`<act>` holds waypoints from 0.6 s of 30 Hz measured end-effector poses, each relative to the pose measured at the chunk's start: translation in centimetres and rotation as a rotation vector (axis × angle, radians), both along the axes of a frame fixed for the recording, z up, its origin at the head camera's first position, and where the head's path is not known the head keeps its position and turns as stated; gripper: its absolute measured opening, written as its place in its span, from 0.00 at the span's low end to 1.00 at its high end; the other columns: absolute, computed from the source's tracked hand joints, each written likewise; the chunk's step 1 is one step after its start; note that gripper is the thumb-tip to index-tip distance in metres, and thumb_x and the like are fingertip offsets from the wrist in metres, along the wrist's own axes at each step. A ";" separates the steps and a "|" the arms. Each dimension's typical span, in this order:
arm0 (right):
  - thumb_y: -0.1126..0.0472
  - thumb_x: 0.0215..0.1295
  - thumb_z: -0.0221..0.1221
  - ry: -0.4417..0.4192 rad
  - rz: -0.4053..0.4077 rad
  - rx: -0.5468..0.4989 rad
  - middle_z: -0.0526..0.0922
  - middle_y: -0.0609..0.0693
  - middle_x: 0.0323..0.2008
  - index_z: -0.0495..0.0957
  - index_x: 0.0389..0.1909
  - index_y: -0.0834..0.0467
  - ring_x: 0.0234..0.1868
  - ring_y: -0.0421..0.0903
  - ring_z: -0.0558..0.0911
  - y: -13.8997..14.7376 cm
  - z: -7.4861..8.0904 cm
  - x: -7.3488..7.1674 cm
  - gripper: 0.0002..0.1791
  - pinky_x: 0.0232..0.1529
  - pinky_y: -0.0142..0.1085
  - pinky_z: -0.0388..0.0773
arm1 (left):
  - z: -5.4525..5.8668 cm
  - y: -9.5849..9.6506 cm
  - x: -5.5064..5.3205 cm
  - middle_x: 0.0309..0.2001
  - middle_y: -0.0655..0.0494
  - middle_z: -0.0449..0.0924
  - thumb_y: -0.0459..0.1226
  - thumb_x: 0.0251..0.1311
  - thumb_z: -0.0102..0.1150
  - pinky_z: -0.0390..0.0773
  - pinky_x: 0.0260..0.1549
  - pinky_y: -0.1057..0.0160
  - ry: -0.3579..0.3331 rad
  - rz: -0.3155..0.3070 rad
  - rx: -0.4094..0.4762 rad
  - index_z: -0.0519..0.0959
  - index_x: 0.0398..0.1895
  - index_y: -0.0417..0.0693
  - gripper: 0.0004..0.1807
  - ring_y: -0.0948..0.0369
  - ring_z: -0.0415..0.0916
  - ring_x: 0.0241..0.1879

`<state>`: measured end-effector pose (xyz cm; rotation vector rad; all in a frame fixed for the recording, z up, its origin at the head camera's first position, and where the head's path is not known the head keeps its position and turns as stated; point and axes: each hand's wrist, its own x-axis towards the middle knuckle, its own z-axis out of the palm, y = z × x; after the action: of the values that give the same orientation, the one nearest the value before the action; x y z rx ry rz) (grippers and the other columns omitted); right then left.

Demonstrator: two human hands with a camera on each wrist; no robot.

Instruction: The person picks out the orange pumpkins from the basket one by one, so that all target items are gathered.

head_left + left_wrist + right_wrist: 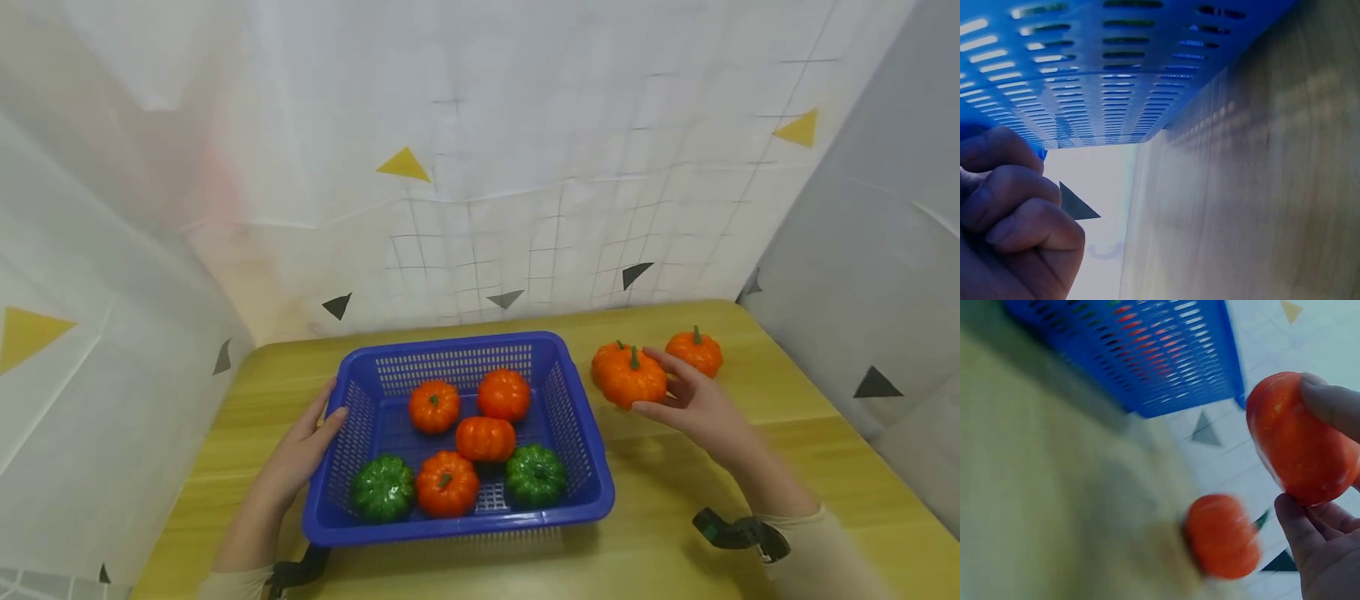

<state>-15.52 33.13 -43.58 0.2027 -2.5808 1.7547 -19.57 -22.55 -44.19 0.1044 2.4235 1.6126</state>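
Observation:
A blue plastic basket [480,527] holds several small orange pumpkins [447,485] and two green ones [383,489]. At its left side my left hand [306,442] grips the rim; curled fingers [1025,206] show against the slotted wall in the left wrist view. To the right of the basket, my right hand [701,406] pinches an orange pumpkin [634,380] between thumb and fingers. That pumpkin [1300,440] is lifted off the table in the right wrist view, its stem upward in the head view. Partly hidden behind it is another orange pumpkin [604,360].
Farther right, near the table's back edge, sits one more orange pumpkin [696,353]. The wooden table [660,492] ends at a white sheet wall [510,167] marked with triangles. Dark camera mounts [738,533] are strapped to both wrists.

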 end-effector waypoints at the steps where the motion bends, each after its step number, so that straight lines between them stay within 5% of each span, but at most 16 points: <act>1: 0.56 0.61 0.69 -0.001 -0.009 -0.006 0.58 0.57 0.74 0.56 0.77 0.49 0.68 0.62 0.66 0.2 -0.7 0.2 0.46 0.49 0.31 0.78 | -0.1 0.0 0.0 0.72 0.39 0.56 0.59 0.72 0.44 0.78 0.49 0.45 0.003 -0.001 -0.003 0.45 0.80 0.71 0.37 0.46 0.78 0.50; 8: 0.55 0.61 0.70 -0.013 -0.036 0.009 0.60 0.59 0.73 0.56 0.77 0.56 0.65 0.62 0.69 0.9 -4.5 1.2 0.47 0.51 0.25 0.73 | 0.0 0.1 0.1 0.75 0.41 0.50 0.59 0.73 0.43 0.76 0.52 0.43 0.022 -0.010 -0.017 0.44 0.80 0.68 0.38 0.44 0.76 0.54; 18: 0.54 0.59 0.71 0.005 -0.043 0.071 0.66 0.60 0.70 0.59 0.75 0.57 0.60 0.58 0.74 1.0 -6.8 1.7 0.47 0.52 0.24 0.72 | 0.2 0.1 0.1 0.71 0.38 0.57 0.58 0.73 0.44 0.81 0.44 0.46 -0.004 -0.006 0.013 0.44 0.80 0.68 0.37 0.46 0.79 0.48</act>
<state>-13.79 34.12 -50.37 0.1516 -2.6257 1.6479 -19.51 -22.43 -44.00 0.1107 2.4079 1.6251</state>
